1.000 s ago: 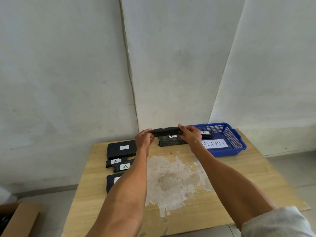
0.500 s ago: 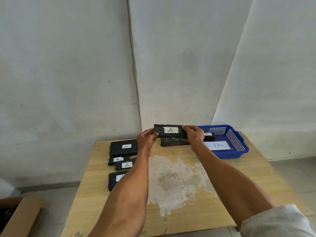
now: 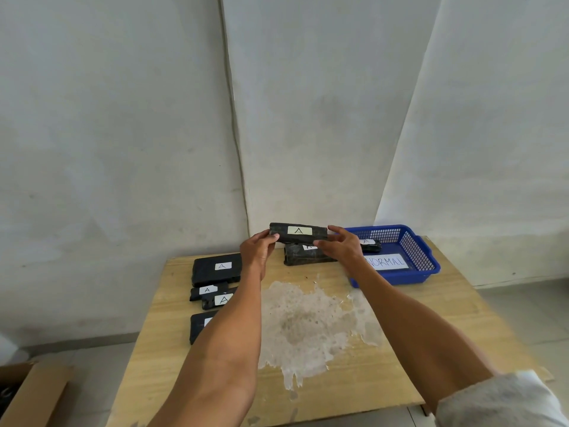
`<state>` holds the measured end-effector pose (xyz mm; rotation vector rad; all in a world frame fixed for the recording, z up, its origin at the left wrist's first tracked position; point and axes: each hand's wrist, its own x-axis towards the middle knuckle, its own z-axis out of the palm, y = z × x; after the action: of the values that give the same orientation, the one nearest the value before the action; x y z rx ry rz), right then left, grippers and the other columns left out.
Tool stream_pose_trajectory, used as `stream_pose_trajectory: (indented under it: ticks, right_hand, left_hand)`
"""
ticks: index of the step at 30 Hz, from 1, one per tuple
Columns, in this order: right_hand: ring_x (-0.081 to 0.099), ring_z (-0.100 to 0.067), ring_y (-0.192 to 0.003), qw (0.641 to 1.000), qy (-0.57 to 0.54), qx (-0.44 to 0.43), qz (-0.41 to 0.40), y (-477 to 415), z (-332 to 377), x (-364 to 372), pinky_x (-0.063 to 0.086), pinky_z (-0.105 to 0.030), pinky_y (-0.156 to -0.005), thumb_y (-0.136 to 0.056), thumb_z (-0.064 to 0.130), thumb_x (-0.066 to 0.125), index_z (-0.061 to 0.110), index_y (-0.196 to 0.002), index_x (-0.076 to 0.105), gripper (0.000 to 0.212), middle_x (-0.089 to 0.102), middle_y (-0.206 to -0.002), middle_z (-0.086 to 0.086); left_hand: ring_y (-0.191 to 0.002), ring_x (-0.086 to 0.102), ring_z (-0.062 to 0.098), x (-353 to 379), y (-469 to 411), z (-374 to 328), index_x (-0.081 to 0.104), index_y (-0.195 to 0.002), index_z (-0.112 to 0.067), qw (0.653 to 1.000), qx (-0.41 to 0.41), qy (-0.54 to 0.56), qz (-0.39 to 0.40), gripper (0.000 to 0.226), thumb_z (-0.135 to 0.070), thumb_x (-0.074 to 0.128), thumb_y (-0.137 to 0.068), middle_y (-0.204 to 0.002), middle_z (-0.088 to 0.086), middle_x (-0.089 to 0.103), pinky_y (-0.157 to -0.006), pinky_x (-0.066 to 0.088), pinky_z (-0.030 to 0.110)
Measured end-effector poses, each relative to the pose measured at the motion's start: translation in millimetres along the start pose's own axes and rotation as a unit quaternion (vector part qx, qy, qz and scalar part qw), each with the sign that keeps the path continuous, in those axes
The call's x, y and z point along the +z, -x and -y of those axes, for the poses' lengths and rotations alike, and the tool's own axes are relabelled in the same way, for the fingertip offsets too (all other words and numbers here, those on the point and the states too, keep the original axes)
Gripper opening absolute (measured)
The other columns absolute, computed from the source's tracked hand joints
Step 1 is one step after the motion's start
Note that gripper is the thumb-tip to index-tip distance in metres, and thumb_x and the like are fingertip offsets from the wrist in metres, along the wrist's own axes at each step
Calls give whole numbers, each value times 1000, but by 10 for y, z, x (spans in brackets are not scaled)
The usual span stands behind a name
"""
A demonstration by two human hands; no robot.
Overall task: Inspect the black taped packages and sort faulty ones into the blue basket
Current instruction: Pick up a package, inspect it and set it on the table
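Item under inspection: black taped package (image 3: 298, 233), label A towards the camera, held above the table (image 3: 431, 334) at frame centre, long axis running left to right. The left hand (image 3: 257, 251) pinches its left end; the right hand (image 3: 340, 246) grips its right end. The blue basket (image 3: 400, 277) lies just right, nearest the right hand.

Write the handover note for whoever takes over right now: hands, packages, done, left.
Left hand and right hand each grip one end of the held package, label A facing the camera, above the table.
The sorted package lies in the blue basket; the middle package lies left of the basket; the left group of four lies at the table's left side.
Done: one in the basket.
Left: judge the held package; whether the rest are inspected cannot be told.
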<state>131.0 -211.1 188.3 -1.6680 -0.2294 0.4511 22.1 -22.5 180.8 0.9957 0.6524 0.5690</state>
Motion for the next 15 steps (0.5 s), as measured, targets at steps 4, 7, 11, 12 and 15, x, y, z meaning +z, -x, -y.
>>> stream_pose_trajectory:
  ticks: [4,7,11,12,15]
  right_hand:
    - [73,-18,-92,1000,12,-19,-10,38,-13,-31,60,-28,-82,-74,13,88,14,-134,60,67,69,-95,7]
    - [72,-25,-97,1000,-6,2,-7,25,-22,-46,61,-39,-88,-71,24,90,13,-136,58,73,70,-103,-1]
    - [67,-27,-104,995,96,8,5,5,-72,-48,62,-39,-81,-32,69,91,30,-136,54,117,67,-114,-8]
    - [67,-27,-103,992,129,2,2,-14,-101,-41,62,-40,-82,-29,71,91,32,-133,56,115,68,-111,-6]
    - [70,-28,-98,981,191,-24,-2,-23,-137,6,59,-44,-89,-48,53,96,29,-122,67,82,69,-104,-2]
  left_hand:
    - [-79,72,11,20,50,3,69,-116,4,999,17,-33,18,38,10,75,-78,-90,6,75,-69,57,15]
    - [-82,72,13,39,82,5,71,-113,1,999,21,-38,17,34,3,78,-79,-92,6,75,-71,57,17]
    - [-97,71,24,73,108,-52,74,-100,-5,1000,-7,19,19,13,-8,73,-87,-97,10,75,-78,60,29]
    - [-98,71,26,87,111,-72,74,-98,-6,999,-12,32,24,10,-7,69,-89,-96,11,75,-78,60,32]
    - [-92,73,28,129,125,-143,72,-105,-10,999,-17,9,49,18,-3,70,-88,-97,13,75,-70,60,32]
